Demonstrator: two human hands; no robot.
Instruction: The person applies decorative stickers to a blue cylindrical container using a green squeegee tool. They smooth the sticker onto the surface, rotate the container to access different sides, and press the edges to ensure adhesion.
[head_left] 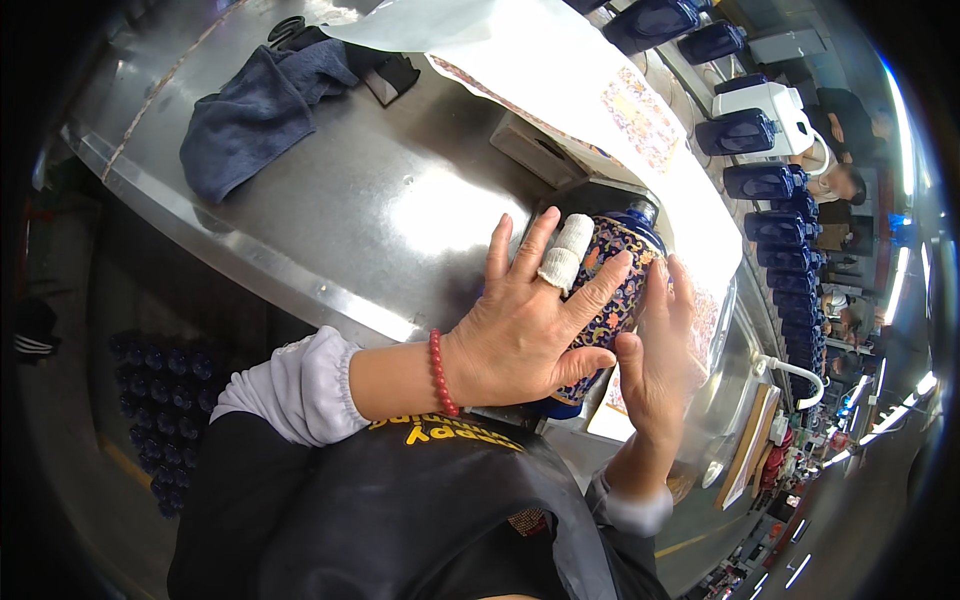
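Observation:
A dark blue bottle (607, 245) with a colourful floral band lies on its side on the bench, its neck pointing away from me. My left hand (512, 332) rests flat across the band with its fingers spread; one finger wears a white knitted finger cover (568, 252). Along the bottle's right side, my right hand (652, 385) touches it with straight fingers, partly smeared by motion. Both palms hide much of the bottle's lower body. Beside the bottle, to the right, lies a white sheet of floral-printed pieces (640, 120).
A grey-blue cloth (245, 125) lies on the metal bench (350, 210) at the far left. Blue bottles (780, 228) stand in a row on the right. More blue bottles (165, 410) are grouped low on the left. Other people (845, 125) are in the background.

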